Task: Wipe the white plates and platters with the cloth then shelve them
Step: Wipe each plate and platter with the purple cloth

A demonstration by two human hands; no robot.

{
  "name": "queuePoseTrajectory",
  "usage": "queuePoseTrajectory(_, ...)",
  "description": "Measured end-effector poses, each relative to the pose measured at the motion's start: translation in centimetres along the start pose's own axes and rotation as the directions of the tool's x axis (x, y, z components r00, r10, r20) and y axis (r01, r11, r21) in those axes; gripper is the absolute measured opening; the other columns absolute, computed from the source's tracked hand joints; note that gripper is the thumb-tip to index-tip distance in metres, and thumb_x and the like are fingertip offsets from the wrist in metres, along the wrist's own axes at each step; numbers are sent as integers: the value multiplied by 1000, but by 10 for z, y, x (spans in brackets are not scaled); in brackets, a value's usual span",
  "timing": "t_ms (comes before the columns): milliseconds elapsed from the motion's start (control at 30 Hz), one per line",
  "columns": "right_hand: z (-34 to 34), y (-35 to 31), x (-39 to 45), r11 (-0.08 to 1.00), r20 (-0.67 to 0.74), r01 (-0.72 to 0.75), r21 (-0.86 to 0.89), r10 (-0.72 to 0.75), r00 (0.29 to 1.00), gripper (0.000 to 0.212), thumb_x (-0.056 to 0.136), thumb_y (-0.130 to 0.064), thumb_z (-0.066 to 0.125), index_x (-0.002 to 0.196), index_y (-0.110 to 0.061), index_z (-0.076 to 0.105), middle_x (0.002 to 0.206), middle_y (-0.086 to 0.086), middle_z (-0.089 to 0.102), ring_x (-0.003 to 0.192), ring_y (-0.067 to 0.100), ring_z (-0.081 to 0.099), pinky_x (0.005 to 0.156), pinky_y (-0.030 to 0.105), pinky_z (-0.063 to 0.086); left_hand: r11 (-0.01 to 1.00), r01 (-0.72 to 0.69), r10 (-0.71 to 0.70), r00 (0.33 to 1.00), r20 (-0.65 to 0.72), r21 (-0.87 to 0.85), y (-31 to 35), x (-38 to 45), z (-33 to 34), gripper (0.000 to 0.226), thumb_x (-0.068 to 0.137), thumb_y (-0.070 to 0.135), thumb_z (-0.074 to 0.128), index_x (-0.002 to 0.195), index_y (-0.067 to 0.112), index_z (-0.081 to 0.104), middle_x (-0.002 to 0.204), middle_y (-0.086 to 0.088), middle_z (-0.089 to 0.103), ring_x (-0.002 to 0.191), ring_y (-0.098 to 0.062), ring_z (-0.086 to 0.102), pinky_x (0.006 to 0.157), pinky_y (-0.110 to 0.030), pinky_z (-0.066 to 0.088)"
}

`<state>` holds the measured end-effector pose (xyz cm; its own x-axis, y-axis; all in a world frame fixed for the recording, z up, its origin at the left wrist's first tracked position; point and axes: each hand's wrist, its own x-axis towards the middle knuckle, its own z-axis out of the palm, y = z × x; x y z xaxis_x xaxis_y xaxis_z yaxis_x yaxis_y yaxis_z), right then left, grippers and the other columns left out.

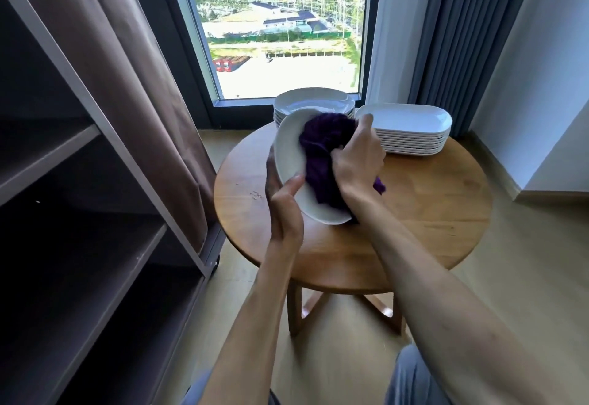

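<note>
Left hand (285, 210) gripped a white plate (288, 153) by its lower rim, tilted, held above the counter's (414, 213) left side. Right hand (357, 159) clutched the purple cloth (322, 156), pressed against the plate's face. Stacked plates (314, 102) and platters (411, 130) sat at the counter's far edge. Shelf unit (95, 181) stood left.

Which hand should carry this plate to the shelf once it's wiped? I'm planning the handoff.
Probably the left hand: it already grips the tilted white plate by its edge, on the side of the shelf unit. The right hand is bunched around the purple cloth.
</note>
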<state>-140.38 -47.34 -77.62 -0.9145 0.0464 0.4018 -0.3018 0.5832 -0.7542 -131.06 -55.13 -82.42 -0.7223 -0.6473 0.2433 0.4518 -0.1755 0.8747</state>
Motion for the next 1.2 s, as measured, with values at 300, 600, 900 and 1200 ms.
queuePoseTrajectory(300, 11, -38, -46, 849, 359, 21, 529, -246, 900, 32, 89, -43, 62, 112, -26, 74, 99, 4, 64, 93, 12, 63, 89, 29, 48, 989, -6, -11, 994, -111, -149, 3, 5, -17, 40, 88, 17, 49, 126, 16, 64, 115, 0, 76, 114, -17, 68, 95, -28, 52)
queuePoseTrajectory(600, 12, -20, -55, 926, 482, 1, 378, -198, 854, 15, 76, -38, 84, 80, -25, 78, 91, 3, 56, 84, 15, 62, 82, 25, 49, 951, 33, -113, 963, -244, -309, 11, 6, -25, 35, 89, 7, 47, 113, 12, 73, 95, -6, 76, 90, -22, 73, 77, -31, 58)
queuePoseTrajectory(900, 13, -2, -32, 998, 309, 21, 59, -39, 950, 23, 76, -31, 72, 78, -17, 53, 96, 10, 62, 92, 32, 58, 70, 32, 39, 919, 238, -308, 931, -197, -315, 14, -4, -25, 35, 95, 20, 49, 124, 11, 66, 98, -9, 78, 94, -29, 73, 74, -33, 60)
queuePoseTrajectory(1200, 10, -45, -20, 916, 244, 9, 401, -116, 963, 33, 84, -40, 60, 110, -21, 57, 98, 3, 69, 94, 28, 65, 85, 44, 51, 980, 74, -86, 995, -54, -186, 12, -5, -4, 64, 84, 22, 58, 147, 11, 52, 138, -15, 63, 129, -32, 60, 110, -47, 48)
